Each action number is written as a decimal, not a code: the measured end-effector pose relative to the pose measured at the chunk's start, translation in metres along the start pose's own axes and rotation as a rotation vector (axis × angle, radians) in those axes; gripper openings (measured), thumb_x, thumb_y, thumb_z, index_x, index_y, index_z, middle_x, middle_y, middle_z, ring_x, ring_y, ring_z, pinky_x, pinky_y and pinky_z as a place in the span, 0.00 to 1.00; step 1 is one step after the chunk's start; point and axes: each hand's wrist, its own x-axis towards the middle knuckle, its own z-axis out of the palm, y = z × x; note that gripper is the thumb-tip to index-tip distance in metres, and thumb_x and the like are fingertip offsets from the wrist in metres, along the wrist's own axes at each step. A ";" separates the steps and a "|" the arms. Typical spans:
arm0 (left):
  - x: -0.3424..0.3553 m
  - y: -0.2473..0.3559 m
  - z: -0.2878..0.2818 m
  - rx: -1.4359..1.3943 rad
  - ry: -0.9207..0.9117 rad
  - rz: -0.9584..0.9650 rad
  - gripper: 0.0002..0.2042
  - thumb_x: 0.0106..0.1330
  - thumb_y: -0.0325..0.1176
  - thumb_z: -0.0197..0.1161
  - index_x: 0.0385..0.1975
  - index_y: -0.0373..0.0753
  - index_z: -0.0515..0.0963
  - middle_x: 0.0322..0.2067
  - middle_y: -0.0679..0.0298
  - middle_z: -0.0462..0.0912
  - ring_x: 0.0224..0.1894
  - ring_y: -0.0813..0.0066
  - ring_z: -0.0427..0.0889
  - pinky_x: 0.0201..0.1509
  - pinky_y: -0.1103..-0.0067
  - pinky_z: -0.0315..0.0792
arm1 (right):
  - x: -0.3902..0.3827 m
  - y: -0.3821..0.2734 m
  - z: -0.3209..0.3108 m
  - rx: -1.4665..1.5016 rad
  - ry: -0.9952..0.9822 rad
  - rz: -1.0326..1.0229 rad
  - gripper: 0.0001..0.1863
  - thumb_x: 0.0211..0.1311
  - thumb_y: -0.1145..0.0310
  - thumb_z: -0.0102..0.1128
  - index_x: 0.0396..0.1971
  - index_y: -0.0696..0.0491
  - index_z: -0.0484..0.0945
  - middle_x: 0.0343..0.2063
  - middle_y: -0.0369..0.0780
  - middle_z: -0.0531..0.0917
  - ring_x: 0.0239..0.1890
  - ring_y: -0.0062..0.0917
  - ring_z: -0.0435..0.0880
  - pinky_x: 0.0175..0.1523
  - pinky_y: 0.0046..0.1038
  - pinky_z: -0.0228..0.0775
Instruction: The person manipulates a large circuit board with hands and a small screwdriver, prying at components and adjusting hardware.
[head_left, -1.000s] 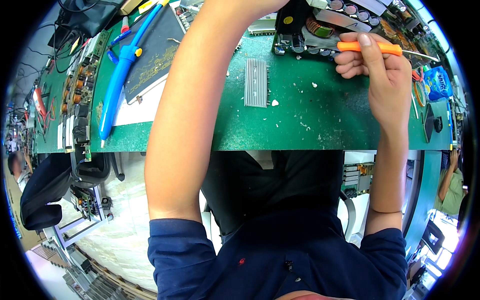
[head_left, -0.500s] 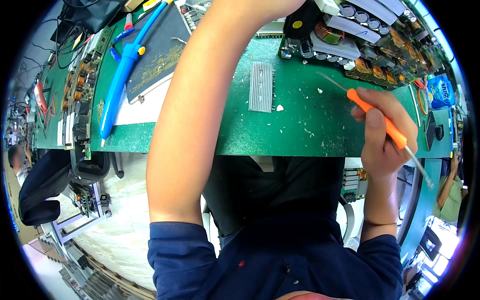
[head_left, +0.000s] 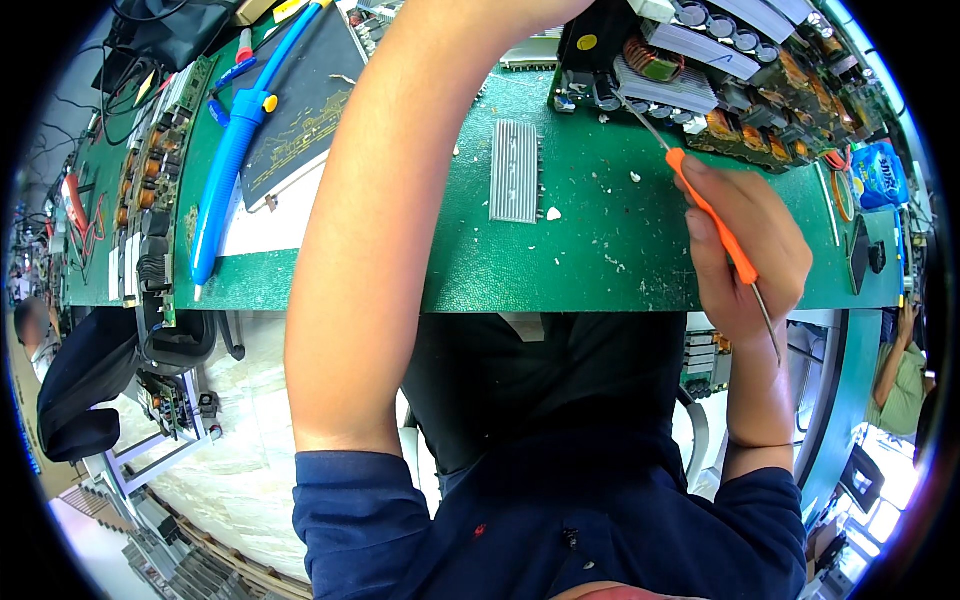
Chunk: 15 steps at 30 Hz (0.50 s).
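My right hand (head_left: 745,255) grips a thin tool with an orange handle (head_left: 712,215) over the green bench mat (head_left: 600,250). The tool's long metal tip slants up to the left and reaches the near edge of a large circuit board (head_left: 720,70) crowded with coils and capacitors. A second thin metal shaft sticks out below my fist. My left forearm (head_left: 390,220) runs from the lower middle up past the top edge, so the left hand itself is hidden. A silver finned heat sink (head_left: 515,170) lies flat on the mat between my two arms.
A long blue hand tool (head_left: 235,150) lies at the left beside a dark circuit board (head_left: 300,100). Racks of boards (head_left: 150,200) line the far left. A blue packet (head_left: 880,175) sits at the right. Other people are at the left (head_left: 70,370) and right (head_left: 900,370). White crumbs dot the mat.
My right hand had swung the orange tool down and right, away from the board. It has now come back up, with the tip pointing at the board's near edge. My left arm stays put.
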 end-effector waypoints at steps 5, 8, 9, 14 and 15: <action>0.000 0.002 -0.004 0.049 -0.017 -0.009 0.16 0.80 0.38 0.51 0.34 0.32 0.77 0.27 0.70 0.77 0.31 0.84 0.71 0.36 0.80 0.68 | -0.003 0.000 0.004 0.013 -0.030 0.102 0.15 0.59 0.84 0.65 0.48 0.62 0.84 0.41 0.48 0.88 0.39 0.37 0.88 0.46 0.30 0.80; 0.000 0.005 -0.002 0.057 0.002 -0.040 0.16 0.80 0.38 0.51 0.35 0.32 0.77 0.26 0.69 0.77 0.30 0.84 0.71 0.35 0.80 0.67 | -0.004 0.002 0.004 0.067 -0.025 0.127 0.15 0.61 0.84 0.64 0.49 0.63 0.83 0.40 0.48 0.88 0.40 0.36 0.88 0.47 0.29 0.79; 0.000 0.007 -0.001 0.076 0.011 -0.063 0.16 0.80 0.38 0.51 0.35 0.32 0.77 0.26 0.69 0.77 0.30 0.84 0.71 0.35 0.80 0.67 | -0.003 0.003 0.004 0.083 -0.021 0.133 0.15 0.62 0.84 0.63 0.49 0.63 0.83 0.40 0.48 0.88 0.40 0.36 0.88 0.48 0.29 0.79; 0.001 0.006 -0.002 0.082 0.019 -0.085 0.15 0.79 0.38 0.52 0.36 0.31 0.78 0.26 0.69 0.78 0.30 0.84 0.71 0.35 0.80 0.68 | -0.001 0.003 0.006 0.086 -0.037 0.136 0.15 0.63 0.84 0.61 0.50 0.63 0.83 0.40 0.48 0.88 0.40 0.35 0.88 0.48 0.29 0.79; 0.001 0.006 -0.001 0.075 0.023 -0.079 0.15 0.79 0.37 0.52 0.36 0.31 0.78 0.27 0.69 0.78 0.30 0.83 0.72 0.35 0.80 0.68 | -0.002 0.004 0.006 0.085 -0.038 0.135 0.15 0.63 0.84 0.61 0.50 0.63 0.83 0.41 0.48 0.88 0.40 0.35 0.88 0.48 0.28 0.79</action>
